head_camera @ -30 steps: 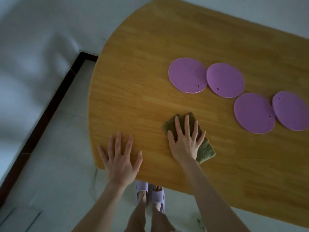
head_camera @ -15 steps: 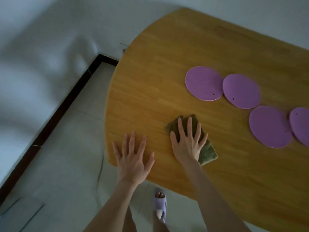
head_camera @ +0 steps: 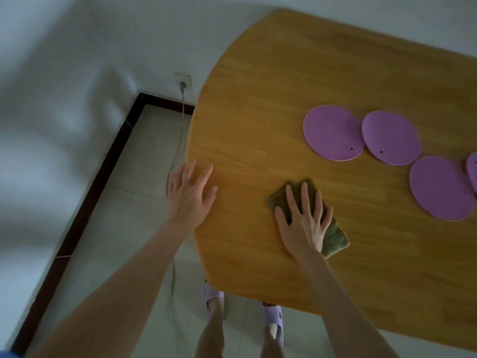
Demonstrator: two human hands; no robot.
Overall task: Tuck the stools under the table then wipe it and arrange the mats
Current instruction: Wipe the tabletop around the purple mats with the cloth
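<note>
Under the right hand [head_camera: 303, 223] lies a green cloth [head_camera: 334, 237], flat on the wooden table [head_camera: 284, 86]. The fingers are straight and spread apart, and the palm presses the cloth down. Nothing is pinched. One corner of the cloth pokes out beside the wrist, and another pokes out past the fingertips.

Off to that hand's left, the left hand [head_camera: 189, 197] is open too, with straight fingers, at the table's round edge. It holds nothing. It is blurry, so I cannot tell if it touches the wood.

Four purple mats [head_camera: 331, 133] lie up and to the right of the cloth hand, near the cloth but not touching it. No stools show, so I cannot tell if they are tucked in.

This looks like the wiping step. Next, I think the cloth needs to slide over the bare wood, pressed flat so it does not bunch up. The mats would need lifting to wipe under them before they get lined up.
</note>
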